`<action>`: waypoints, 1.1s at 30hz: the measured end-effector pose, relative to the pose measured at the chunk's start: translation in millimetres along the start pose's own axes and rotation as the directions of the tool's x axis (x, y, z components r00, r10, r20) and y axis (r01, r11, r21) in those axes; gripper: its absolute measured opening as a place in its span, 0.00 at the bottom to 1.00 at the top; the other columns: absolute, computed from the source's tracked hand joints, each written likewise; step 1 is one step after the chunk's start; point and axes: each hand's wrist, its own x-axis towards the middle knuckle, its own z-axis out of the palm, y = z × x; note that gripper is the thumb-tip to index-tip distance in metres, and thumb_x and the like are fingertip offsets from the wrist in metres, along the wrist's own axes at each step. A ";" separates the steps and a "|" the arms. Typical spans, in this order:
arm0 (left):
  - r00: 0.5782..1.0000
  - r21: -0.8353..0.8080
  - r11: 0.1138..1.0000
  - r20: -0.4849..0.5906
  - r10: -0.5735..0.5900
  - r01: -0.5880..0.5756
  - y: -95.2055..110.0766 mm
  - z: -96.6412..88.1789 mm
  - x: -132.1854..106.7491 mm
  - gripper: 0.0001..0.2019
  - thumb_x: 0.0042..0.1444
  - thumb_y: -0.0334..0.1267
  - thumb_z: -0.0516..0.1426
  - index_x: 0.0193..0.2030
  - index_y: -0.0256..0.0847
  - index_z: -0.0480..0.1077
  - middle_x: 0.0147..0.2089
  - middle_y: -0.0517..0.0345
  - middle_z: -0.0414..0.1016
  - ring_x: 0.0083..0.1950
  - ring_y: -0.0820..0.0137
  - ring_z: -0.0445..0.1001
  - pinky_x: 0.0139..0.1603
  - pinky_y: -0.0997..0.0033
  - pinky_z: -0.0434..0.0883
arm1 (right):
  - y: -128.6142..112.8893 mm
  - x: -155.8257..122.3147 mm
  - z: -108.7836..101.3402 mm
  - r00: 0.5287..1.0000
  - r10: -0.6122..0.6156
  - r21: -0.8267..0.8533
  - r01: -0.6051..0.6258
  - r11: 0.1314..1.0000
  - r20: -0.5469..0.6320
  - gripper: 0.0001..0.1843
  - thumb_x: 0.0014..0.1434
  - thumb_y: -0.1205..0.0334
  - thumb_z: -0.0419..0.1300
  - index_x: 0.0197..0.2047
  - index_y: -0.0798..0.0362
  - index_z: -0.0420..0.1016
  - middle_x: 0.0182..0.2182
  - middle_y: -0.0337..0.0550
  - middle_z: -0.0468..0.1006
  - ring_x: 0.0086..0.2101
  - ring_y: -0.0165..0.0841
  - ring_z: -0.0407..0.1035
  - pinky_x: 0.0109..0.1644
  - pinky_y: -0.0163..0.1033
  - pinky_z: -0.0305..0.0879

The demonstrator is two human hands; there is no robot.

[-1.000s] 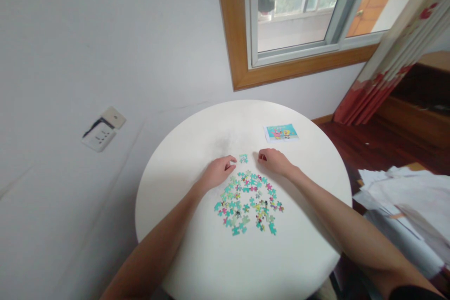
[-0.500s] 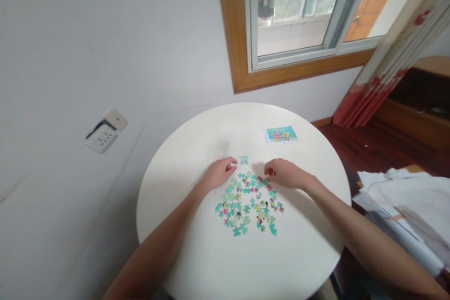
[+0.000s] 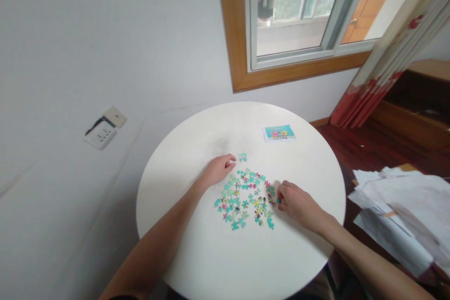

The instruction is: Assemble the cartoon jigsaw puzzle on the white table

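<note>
Loose jigsaw puzzle pieces [image 3: 230,200], mostly teal with some pink and yellow, lie scattered on the round white table [image 3: 211,258]. Beyond them is a small joined patch of puzzle pieces [image 3: 243,157]. My left hand [image 3: 220,168] rests on the table just left of that patch, fingers curved and thumb apart, with nothing visible in it. At the right edge of the scatter, my right hand [image 3: 290,200] has its fingertips pinched low over the table. A bit of teal puzzle piece shows at those fingertips; the fingers hide most of it.
Toward the back right of the table lies a picture card [image 3: 280,133] with cartoon figures. A stack of papers [image 3: 401,211] sits beyond the table's right edge. The wall with a socket [image 3: 101,134] is at left, and a window [image 3: 291,14] is ahead.
My right hand has moved toward me and slightly right, from above the back of the scatter to its right edge, and its fingers have closed. The left hand stays nearly in place.
</note>
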 end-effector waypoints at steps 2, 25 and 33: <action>1.000 0.000 1.000 -0.002 -0.002 0.002 0.3 -0.4 -0.4 0.10 0.63 0.40 0.54 0.47 0.45 0.74 0.29 0.63 0.74 0.29 0.71 0.70 0.32 0.72 0.61 | 3.1 -1.1 1.3 1.000 -0.015 0.034 0.015 0.999 -0.011 0.06 0.52 0.71 0.61 0.35 0.54 0.71 0.36 0.45 0.76 0.35 0.34 0.69 0.37 0.36 0.55; 0.966 0.041 0.967 -0.050 0.252 -0.251 -2.2 12.4 3.2 0.23 0.64 0.29 0.51 0.63 0.49 0.69 0.65 0.59 0.71 0.58 0.64 0.67 0.63 0.56 0.62 | -31.9 160.6 8.9 0.950 -0.170 0.378 0.263 0.888 -0.260 0.07 0.51 0.72 0.59 0.28 0.56 0.80 0.24 0.40 0.80 0.26 0.29 0.71 0.33 0.31 0.62; 0.969 0.028 0.970 -0.043 0.244 -0.243 -3.7 12.8 5.1 0.22 0.64 0.29 0.52 0.62 0.50 0.70 0.64 0.58 0.71 0.60 0.63 0.68 0.64 0.56 0.60 | -32.9 154.0 10.7 0.937 -0.170 0.196 0.237 0.952 -0.304 0.09 0.57 0.68 0.57 0.33 0.54 0.80 0.31 0.43 0.80 0.31 0.31 0.70 0.38 0.33 0.61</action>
